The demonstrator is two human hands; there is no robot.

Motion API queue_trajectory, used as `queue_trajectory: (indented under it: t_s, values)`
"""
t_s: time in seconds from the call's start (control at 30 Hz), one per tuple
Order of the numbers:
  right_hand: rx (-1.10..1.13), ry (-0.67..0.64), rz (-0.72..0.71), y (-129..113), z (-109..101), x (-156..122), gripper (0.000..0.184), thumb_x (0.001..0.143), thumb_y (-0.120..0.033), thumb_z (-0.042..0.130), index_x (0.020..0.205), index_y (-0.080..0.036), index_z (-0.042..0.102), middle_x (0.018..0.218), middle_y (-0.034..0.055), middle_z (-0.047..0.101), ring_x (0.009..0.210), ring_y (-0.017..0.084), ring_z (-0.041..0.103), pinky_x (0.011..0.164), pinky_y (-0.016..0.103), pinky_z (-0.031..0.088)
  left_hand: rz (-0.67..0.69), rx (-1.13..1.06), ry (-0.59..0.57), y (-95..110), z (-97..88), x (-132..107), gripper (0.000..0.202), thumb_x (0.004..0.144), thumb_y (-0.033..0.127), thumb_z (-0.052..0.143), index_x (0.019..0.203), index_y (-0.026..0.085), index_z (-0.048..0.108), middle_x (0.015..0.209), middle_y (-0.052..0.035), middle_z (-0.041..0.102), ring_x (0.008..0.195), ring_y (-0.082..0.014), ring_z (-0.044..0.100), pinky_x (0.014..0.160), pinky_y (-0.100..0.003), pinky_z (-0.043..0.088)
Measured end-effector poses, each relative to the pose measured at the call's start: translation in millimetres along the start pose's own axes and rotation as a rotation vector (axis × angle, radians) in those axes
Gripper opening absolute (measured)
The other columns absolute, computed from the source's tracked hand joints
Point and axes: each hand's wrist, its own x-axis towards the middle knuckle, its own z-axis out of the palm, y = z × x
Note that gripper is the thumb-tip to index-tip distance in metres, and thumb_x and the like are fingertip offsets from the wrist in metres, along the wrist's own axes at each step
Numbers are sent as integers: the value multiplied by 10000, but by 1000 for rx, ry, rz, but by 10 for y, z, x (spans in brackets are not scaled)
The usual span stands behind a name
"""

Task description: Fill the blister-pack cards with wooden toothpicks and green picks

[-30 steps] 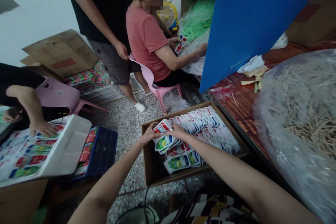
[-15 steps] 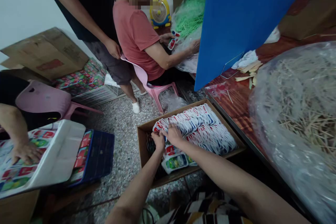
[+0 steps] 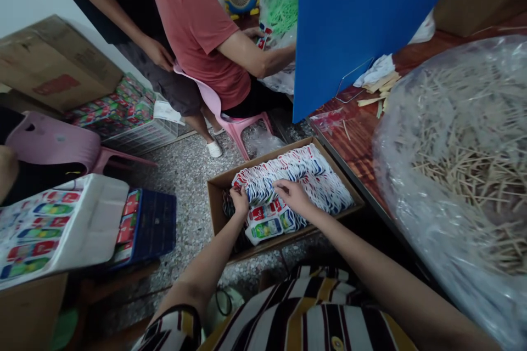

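A cardboard box (image 3: 215, 188) on the floor holds rows of small red, white and blue packets (image 3: 317, 175), with a few green-labelled ones (image 3: 265, 228) lying flat at its near end. My left hand (image 3: 239, 201) is closed on the left end of the packet row, fingers curled round the packets. My right hand (image 3: 293, 195) rests on top of the row just to the right, fingers bent and pressing down on the packets.
A table (image 3: 358, 148) on the right carries a big plastic bag of wooden sticks (image 3: 465, 159) and a blue board (image 3: 354, 16). A seated person in a red shirt (image 3: 201, 27) and a standing person (image 3: 123, 16) are behind. A white tray of packets (image 3: 82, 225) stands left.
Both hands have gone deeper into the box and pressed onto the packet row. The view has tilted down. The neighbour's hand has left the white tray.
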Motion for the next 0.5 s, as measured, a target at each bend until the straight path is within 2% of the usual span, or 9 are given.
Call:
queue_trajectory:
  t_s: [0.13, 0.3, 0.5]
  values:
    - [63, 25, 5, 64, -126, -194, 207, 830, -253, 520, 954, -188, 672, 845, 31, 717, 734, 157, 651, 703, 270, 498, -24, -42, -48, 15, -121, -32, 346, 880, 322, 551, 1184, 158, 537, 1183, -98, 570, 994, -218, 592, 827, -428, 514]
    - [88, 63, 49, 173, -239, -381, 215, 823, -279, 521, 936, -177, 672, 840, 38, 716, 698, 153, 647, 664, 266, 501, -71, -76, -33, 96, -78, -96, 342, 882, 323, 548, 1184, 164, 539, 1188, -97, 569, 999, -218, 590, 831, -426, 513]
    - [75, 57, 36, 107, -373, -566, 206, 824, -288, 525, 905, -179, 680, 831, 36, 720, 709, 155, 648, 686, 270, 499, -82, -65, -31, 212, -128, -155, 346, 880, 325, 550, 1183, 159, 538, 1182, -97, 571, 996, -219, 592, 828, -427, 514]
